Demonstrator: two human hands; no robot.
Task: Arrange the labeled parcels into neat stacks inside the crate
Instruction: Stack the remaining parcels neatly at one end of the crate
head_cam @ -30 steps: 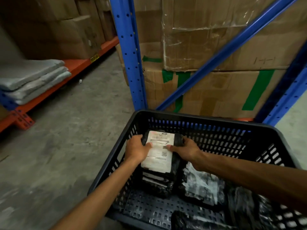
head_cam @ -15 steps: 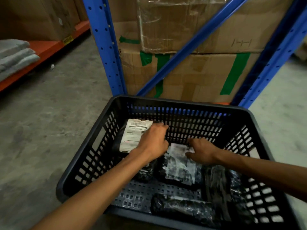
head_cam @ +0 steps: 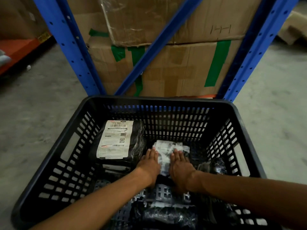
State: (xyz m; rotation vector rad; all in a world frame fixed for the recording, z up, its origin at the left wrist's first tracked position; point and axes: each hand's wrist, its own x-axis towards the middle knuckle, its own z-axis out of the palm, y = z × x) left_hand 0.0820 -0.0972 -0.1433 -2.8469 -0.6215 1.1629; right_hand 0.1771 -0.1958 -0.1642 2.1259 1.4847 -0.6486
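Note:
A black slotted plastic crate (head_cam: 159,101) stands on the floor in front of me. In its far left corner is a stack of black-wrapped parcels; the top parcel (head_cam: 116,140) shows a flat white shipping label. Beside it, mid-crate, lies a parcel with a crumpled white label (head_cam: 166,151). My left hand (head_cam: 148,164) and my right hand (head_cam: 180,166) rest on it side by side, fingers straight and pointing away, palms gripping its near end. More black parcels lie loose at the front (head_cam: 166,215) and at the right (head_cam: 215,166).
Blue rack uprights (head_cam: 73,52) and a diagonal brace (head_cam: 157,45) rise just behind the crate, with taped cardboard boxes (head_cam: 182,68) between them. An orange shelf beam (head_cam: 18,48) runs at the far left. Grey concrete floor (head_cam: 38,105) lies on both sides.
My left hand has left the labelled stack and come right onto the crumpled-label parcel, joining my right hand. The view has shifted closer and lower over the crate.

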